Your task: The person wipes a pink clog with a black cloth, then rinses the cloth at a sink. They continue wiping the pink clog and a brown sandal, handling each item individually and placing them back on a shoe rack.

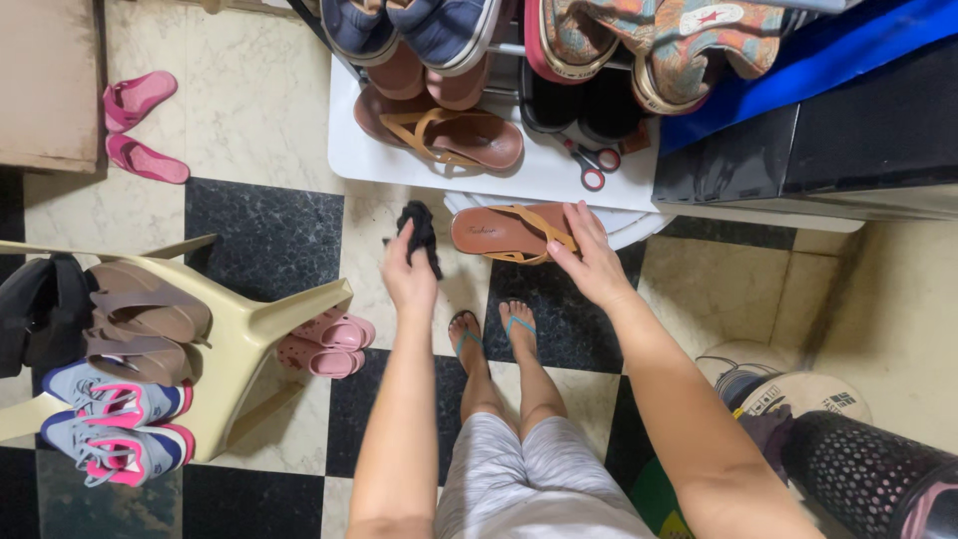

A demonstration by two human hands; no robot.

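Observation:
My right hand (591, 262) grips the heel end of a brown sandal with tan straps (504, 231), held level in front of a white shelf (399, 160). My left hand (409, 271) is closed around a small black cloth (419, 232), just left of the sandal's toe. The matching brown sandal (454, 135) lies on the white shelf above. My feet in blue flip-flops (494, 334) stand on the checkered floor below.
Red-handled scissors (591, 162) lie on the shelf. Blue sneakers (414, 28) and patterned sneakers (659, 45) sit on a rack above. An overturned cream plastic chair (249, 344) holds shoes at left, with pink clogs (327, 342) beside it. Pink sandals (140, 125) lie far left. A black mesh bin (868, 474) stands at right.

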